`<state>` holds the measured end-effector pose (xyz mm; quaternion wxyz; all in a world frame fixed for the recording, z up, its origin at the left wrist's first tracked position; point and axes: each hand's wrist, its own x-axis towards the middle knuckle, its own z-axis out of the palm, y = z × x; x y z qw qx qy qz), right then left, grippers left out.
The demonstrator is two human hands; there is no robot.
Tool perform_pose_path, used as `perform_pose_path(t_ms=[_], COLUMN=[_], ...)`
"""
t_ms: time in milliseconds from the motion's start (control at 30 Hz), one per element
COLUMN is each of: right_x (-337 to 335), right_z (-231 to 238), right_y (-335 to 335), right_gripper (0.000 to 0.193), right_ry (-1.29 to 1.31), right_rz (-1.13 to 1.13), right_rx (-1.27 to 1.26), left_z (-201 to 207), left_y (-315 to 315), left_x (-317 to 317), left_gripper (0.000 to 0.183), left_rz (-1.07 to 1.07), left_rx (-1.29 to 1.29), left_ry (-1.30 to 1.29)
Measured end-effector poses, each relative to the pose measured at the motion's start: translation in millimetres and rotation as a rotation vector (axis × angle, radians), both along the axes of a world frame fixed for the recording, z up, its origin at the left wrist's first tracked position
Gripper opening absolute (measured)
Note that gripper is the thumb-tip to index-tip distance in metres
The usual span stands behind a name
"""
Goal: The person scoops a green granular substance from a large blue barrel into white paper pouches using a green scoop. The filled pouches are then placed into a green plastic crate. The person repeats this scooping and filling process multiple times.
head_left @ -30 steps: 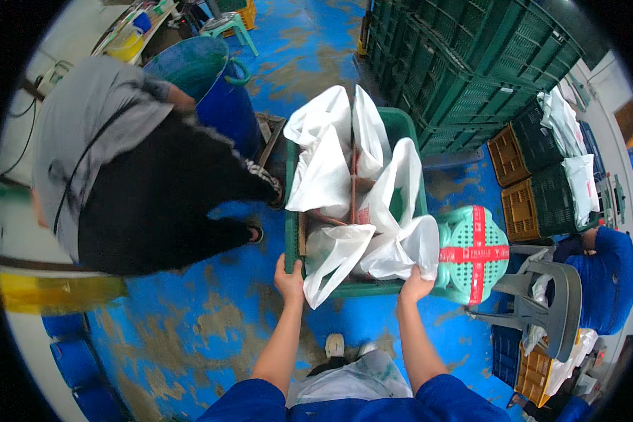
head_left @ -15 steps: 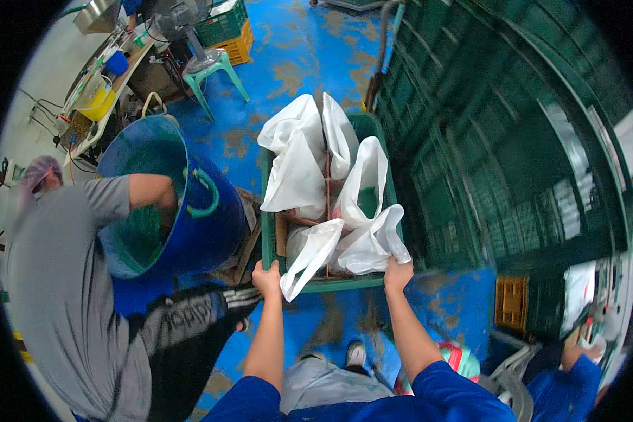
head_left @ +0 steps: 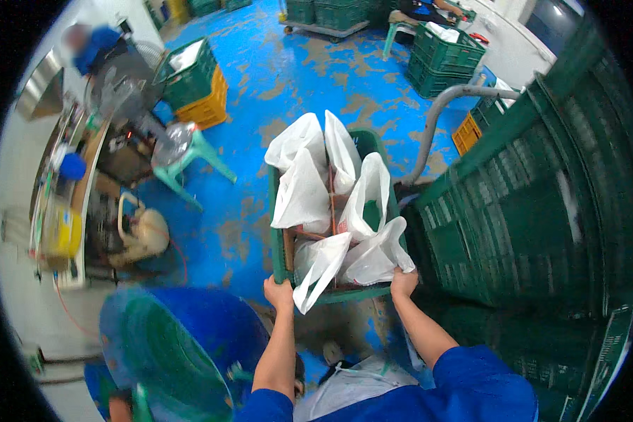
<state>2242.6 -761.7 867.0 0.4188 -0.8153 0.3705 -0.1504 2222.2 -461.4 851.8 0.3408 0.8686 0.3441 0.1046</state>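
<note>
I carry a green plastic crate [head_left: 276, 211] in front of me, above the blue floor. My left hand [head_left: 279, 292] grips its near left corner. My right hand [head_left: 404, 283] grips its near right corner. Several white plastic bags [head_left: 304, 190] stand up out of the crate, with brown cardboard between them. One bag [head_left: 320, 271] hangs over the near rim between my hands.
Tall stacks of dark green crates [head_left: 534, 211] rise close on my right. A blue barrel [head_left: 183, 352] stands at my lower left. Ahead are a grey hose [head_left: 436, 119], a teal stool [head_left: 190, 158], a green and yellow crate stack [head_left: 197, 84], and a cluttered bench [head_left: 70, 183] on the left.
The view has swung left along the floor: the person bent over the blue barrel has left the frame, the barrel now sits lower left, and the crate stacks are nearer. Both hands still grip the crate.
</note>
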Motion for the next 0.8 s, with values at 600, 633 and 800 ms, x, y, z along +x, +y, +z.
perform_pose_path(t_ms=[600,633,800], right_x=[317,332,392], right_z=[-14,-14,-21], right_y=[84,89,107], right_gripper=[0.029,0.03,0.034], right_ry=[0.098,0.138,0.046], right_rz=[-0.328,-0.357,-0.453], right_rx=[0.11,0.101,0.118], left_z=[-12,-11,-7], left_y=[80,81,80], left_x=[429,455,579], left_gripper=[0.025,0.025,0.024], left_rz=[-0.481,-0.504,-0.734], left_rx=[-0.115,-0.12,-0.055], left_ry=[-0.009,0.016,0.078])
